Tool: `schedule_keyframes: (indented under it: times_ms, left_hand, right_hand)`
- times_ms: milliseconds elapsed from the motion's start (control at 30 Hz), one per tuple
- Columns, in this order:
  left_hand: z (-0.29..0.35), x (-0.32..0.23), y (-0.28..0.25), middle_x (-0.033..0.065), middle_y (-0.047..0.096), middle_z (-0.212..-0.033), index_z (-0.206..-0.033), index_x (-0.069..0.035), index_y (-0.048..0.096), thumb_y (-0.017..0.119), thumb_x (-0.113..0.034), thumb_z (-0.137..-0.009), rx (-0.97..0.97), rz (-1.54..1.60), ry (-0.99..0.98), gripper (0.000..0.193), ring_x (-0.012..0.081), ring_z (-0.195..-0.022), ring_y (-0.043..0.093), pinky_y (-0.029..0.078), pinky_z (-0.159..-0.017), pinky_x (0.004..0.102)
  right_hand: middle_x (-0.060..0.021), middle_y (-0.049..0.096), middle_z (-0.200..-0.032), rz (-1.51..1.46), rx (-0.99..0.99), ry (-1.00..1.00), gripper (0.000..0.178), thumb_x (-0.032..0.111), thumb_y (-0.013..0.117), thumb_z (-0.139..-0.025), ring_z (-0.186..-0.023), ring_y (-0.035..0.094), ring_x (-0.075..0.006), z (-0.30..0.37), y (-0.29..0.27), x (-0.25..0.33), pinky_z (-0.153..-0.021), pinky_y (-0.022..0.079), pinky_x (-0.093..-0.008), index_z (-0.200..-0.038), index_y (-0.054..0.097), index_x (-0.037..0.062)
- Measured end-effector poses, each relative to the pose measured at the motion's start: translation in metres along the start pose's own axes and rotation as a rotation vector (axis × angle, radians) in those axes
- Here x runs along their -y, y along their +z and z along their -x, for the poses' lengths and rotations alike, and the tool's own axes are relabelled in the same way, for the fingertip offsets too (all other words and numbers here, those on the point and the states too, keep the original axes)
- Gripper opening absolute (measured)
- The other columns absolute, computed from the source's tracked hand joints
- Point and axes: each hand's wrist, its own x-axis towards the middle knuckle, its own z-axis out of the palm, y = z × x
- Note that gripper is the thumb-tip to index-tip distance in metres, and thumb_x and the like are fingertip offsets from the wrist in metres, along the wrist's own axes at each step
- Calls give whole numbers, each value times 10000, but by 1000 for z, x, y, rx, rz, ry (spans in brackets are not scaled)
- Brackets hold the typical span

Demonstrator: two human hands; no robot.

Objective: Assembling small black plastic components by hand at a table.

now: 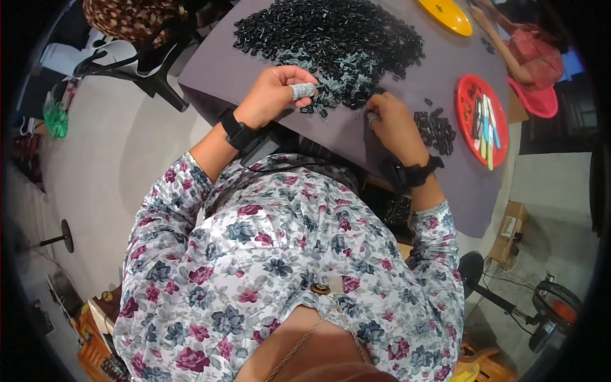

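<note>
A large heap of small black plastic-looking pieces [331, 38] covers the far part of the table, with grey-green bits mixed in along its near edge. At that near edge is my left hand [273, 92], thumb and fingers closed together in a pinch. A grey wrap [303, 91] covers one of its fingers; what the pinch holds is too small to name. My right hand [396, 124] rests by the table edge right of the heap, fingers curled together, their contents hidden. Just right of it lies a smaller pile of black pieces [436, 132].
A red tray [463, 121] at the right holds several slim tools with white, blue and yellow handles. Beyond it are a yellow dish [445, 16] and another person's arm [503, 48]. A dark chair [153, 76] stands left of the grey-purple table [219, 60].
</note>
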Motion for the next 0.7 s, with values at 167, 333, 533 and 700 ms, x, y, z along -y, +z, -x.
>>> schedule_keyframes:
  times_ms: [167,333,533,700]
  left_hand:
    - [0,-2,17,27,710,-912,-1064,2,688,549,88,-921,98,-53,20,217,66,-770,663,545,-688,202]
    - [0,-14,32,17,699,-880,-1053,5,692,536,98,-902,93,-118,35,237,62,-769,654,542,-702,202]
    - [0,-14,35,16,696,-856,-1042,3,698,549,86,-897,103,-120,41,224,62,-757,662,517,-657,193]
    - [-1,-8,36,11,693,-834,-1042,-5,701,566,63,-906,99,-132,55,204,57,-739,663,478,-596,188]
  right_hand:
    - [-78,640,-947,-715,66,156,216,-40,619,-849,-783,670,-180,-6,-5,11,-718,554,-305,-1051,687,0]
    - [-57,685,-992,-1029,35,228,141,-2,619,-935,-814,681,-103,-12,-6,37,-720,567,-231,-1052,690,-37]
    - [-78,706,-966,-1125,-5,191,175,-50,638,-907,-834,696,-118,-14,2,34,-731,572,-232,-1077,679,-61]
    - [-104,701,-991,-1049,-38,172,214,-96,588,-890,-875,723,-164,-14,6,33,-761,587,-251,-1088,666,-73]
